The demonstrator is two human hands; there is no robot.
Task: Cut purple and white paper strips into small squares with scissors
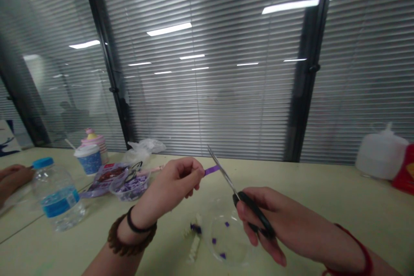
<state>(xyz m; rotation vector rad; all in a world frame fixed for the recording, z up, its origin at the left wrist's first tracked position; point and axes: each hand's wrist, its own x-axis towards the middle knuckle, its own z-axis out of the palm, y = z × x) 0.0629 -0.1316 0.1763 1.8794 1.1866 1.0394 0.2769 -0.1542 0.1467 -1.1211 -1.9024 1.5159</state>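
My left hand (pixel 181 181) pinches a short purple strip (pixel 212 170), whose free end points right. In my right hand (pixel 268 215) are black-handled scissors (pixel 231 185), their blades pointing up and left and meeting the end of the strip. The blades look nearly closed. Below the scissors lies a clear round dish (pixel 231 252) with a few small purple pieces (pixel 223 255) in it. Left of the dish rests a pale twisted piece (pixel 194 241) with a dark purple part around its middle.
At left stand a water bottle (pixel 60 198), a blue paper cup (pixel 89 159) and a tub of purple bits (pixel 131 187) beside a purple packet (pixel 105 177). Another person's hand (pixel 14 179) shows at far left. A white squeeze bottle (pixel 381 153) stands at right.
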